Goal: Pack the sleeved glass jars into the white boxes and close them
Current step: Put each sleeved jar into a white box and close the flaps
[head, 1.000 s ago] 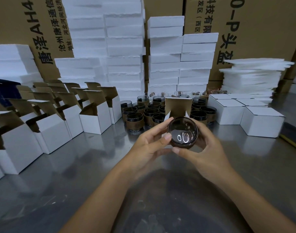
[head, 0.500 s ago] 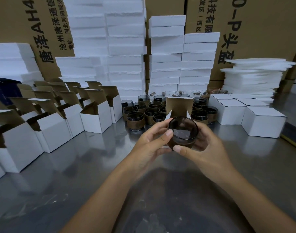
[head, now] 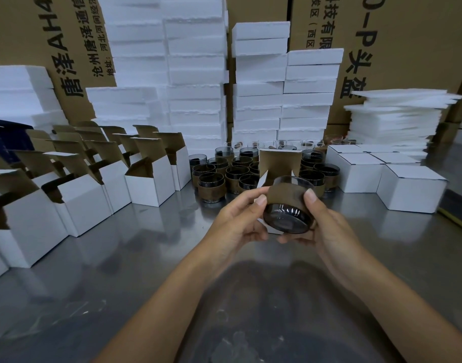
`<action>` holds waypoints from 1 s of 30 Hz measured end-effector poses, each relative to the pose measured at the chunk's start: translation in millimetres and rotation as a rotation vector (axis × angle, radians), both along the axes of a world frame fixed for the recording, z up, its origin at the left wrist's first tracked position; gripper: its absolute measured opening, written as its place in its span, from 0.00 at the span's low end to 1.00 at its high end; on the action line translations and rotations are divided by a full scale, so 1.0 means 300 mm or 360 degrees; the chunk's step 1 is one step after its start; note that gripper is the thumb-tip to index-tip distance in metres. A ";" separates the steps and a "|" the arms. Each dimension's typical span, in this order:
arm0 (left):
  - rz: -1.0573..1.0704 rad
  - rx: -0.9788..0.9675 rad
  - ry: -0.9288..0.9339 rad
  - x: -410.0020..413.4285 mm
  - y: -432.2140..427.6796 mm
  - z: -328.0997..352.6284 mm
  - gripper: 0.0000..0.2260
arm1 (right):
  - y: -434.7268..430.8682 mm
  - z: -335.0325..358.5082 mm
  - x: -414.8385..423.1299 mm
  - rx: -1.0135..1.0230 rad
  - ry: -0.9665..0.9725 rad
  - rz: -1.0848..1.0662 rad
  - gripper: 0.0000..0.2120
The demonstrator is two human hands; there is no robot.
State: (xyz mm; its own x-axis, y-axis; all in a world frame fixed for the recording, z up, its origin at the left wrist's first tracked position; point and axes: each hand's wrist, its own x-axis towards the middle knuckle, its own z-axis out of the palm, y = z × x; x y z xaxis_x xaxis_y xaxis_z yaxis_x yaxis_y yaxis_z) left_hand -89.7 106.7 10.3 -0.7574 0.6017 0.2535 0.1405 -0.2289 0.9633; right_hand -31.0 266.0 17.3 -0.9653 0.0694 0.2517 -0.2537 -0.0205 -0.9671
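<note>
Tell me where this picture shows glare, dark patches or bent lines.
Head view: the steel table mirrors the white boxes as soft glare; a dark patch lies on it near the bottom edge; the foam stacks lean from lens distortion; the jar held by the left hand and right hand is sharp, with small highlights.

Packing station in warehouse or small factory. Shown by bare steel table [head: 114,273] used as workbench; big brown shipping cartons [head: 413,43] with printed Chinese lettering walled up behind far edge; tall stacks of white foam blocks [head: 196,74] along far edge; pile of thin foam sheets [head: 395,119] at far right corner; rows of open white boxes [head: 152,186] along left edge; closed white boxes [head: 408,191] near right edge; cluster of sleeved glass jars [head: 211,186] mid-table toward far edge.
</note>
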 end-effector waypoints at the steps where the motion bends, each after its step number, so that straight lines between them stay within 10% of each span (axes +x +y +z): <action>1: 0.0012 -0.0007 0.0003 0.000 0.001 -0.001 0.17 | 0.002 -0.002 -0.002 0.0020 -0.0020 -0.0004 0.26; 30: 0.0204 -0.0060 0.0008 -0.011 0.017 -0.001 0.16 | -0.003 -0.013 0.003 0.0000 0.0303 -0.0175 0.25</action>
State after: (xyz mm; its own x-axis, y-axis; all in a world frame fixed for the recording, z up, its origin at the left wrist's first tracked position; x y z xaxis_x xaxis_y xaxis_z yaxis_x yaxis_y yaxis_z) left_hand -92.9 111.9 10.0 -0.8275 0.5093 0.2363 0.1709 -0.1723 0.9701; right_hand -30.1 265.1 13.4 -0.8869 0.1716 0.4289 -0.4325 0.0174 -0.9015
